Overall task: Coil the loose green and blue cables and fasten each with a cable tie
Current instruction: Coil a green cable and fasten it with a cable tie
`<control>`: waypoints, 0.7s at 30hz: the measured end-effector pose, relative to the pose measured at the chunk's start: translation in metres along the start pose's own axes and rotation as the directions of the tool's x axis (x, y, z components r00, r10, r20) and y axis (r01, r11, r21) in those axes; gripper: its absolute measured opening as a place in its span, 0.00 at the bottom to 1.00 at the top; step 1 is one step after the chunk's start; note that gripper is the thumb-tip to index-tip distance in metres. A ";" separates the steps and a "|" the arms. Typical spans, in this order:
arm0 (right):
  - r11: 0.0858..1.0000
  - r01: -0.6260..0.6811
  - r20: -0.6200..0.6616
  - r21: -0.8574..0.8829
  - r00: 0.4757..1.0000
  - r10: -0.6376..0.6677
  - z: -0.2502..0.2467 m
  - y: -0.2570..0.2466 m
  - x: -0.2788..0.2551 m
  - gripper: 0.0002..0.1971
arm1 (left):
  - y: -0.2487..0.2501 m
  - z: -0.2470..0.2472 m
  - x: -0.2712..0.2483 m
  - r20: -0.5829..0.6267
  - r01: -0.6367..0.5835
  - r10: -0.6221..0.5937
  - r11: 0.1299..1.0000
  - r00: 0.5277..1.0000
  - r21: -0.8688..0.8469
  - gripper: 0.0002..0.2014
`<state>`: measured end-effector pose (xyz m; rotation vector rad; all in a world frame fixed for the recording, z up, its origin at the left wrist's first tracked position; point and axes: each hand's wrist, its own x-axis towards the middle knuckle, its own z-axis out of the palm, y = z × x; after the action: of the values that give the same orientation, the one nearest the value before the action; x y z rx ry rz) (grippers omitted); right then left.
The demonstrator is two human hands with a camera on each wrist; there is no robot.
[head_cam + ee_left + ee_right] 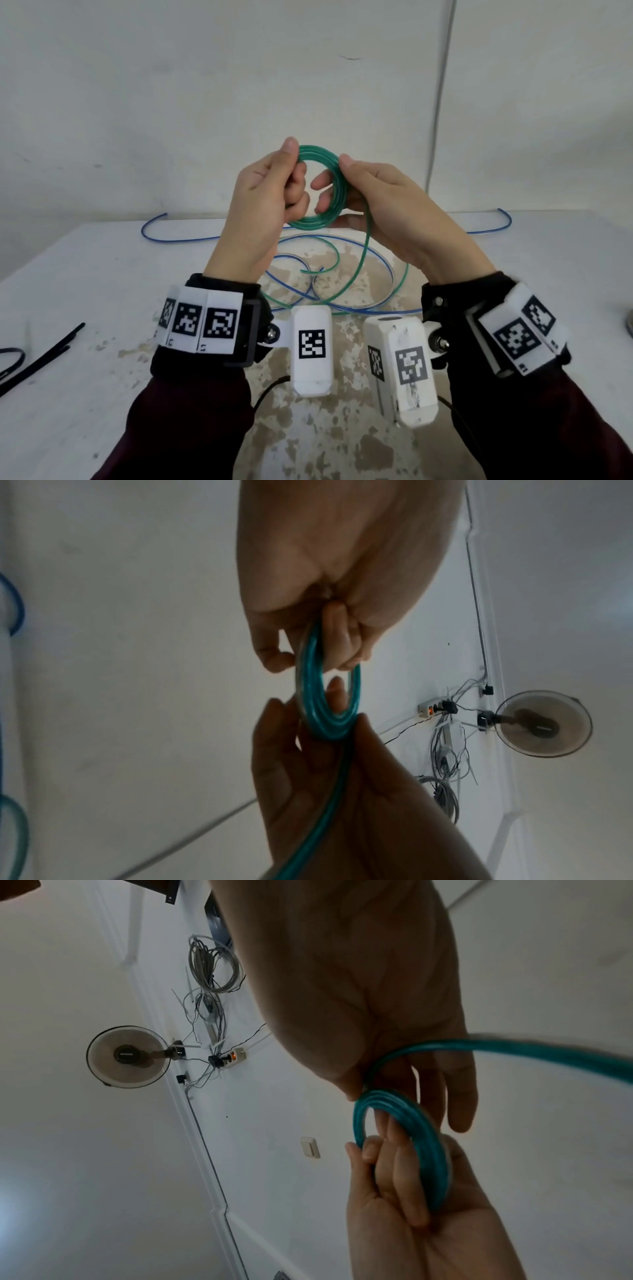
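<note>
The green cable (320, 186) is held up as a small upright coil above the table (85, 291), pinched on one side by the left hand (263, 202) and gripped opposite by the right hand (387, 205). Its loose tail drops under the right hand, so feeding falls there. The blue cable (335, 274) lies uncoiled below.
</note>
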<state>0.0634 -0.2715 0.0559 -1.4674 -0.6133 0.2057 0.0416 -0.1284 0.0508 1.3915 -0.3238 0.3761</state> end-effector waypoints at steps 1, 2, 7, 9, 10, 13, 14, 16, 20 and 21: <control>1.000 0.008 0.021 0.001 1.000 -0.008 0.000 0.001 0.000 0.19 | -0.001 0.001 0.001 -0.033 -0.012 0.012 1.000 0.999 -0.005 0.19; 1.000 0.019 0.039 -0.005 0.999 -0.019 0.001 0.002 0.000 0.19 | -0.002 0.002 0.001 -0.057 -0.019 0.018 1.000 0.998 -0.005 0.19; 0.994 0.067 -0.016 -0.087 0.998 -0.068 -0.007 0.006 0.003 0.18 | 0.000 0.003 0.000 0.095 0.167 -0.161 0.984 0.982 -0.057 0.20; 0.988 0.067 -0.024 -0.139 0.997 -0.071 -0.009 0.007 0.004 0.18 | 0.003 0.003 -0.001 0.203 0.248 -0.241 0.969 0.949 -0.008 0.19; 0.985 0.063 -0.020 -0.161 0.998 -0.067 -0.008 0.008 0.004 0.18 | 0.003 0.001 -0.001 0.218 0.256 -0.256 0.966 0.942 0.027 0.19; 0.992 0.045 -0.023 -0.114 0.999 -0.048 -0.002 0.010 0.006 0.18 | 0.000 -0.002 -0.001 0.189 0.212 -0.218 0.976 0.957 0.055 0.19; 0.998 0.026 -0.030 -0.057 0.999 -0.028 0.000 0.010 0.006 0.19 | 0.000 -0.002 -0.001 0.167 0.188 -0.193 0.981 0.967 0.044 0.19; 0.997 -0.024 -0.033 0.071 0.999 0.027 0.000 0.007 0.006 0.18 | 0.000 -0.002 0.000 0.112 0.142 -0.142 0.990 0.983 0.007 0.19; 0.991 -0.027 0.045 0.128 0.999 0.022 -0.003 0.003 0.002 0.18 | 0.001 -0.001 0.002 0.037 0.064 -0.063 0.997 0.997 -0.052 0.20; 0.993 -0.025 0.053 0.117 0.998 0.019 -0.002 0.004 0.002 0.19 | 0.001 -0.001 0.002 0.033 0.058 -0.056 0.996 0.998 -0.062 0.19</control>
<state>0.0674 -0.2718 0.0528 -1.3588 -0.6166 0.2931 0.0428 -0.1271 0.0521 1.3427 -0.3187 0.2951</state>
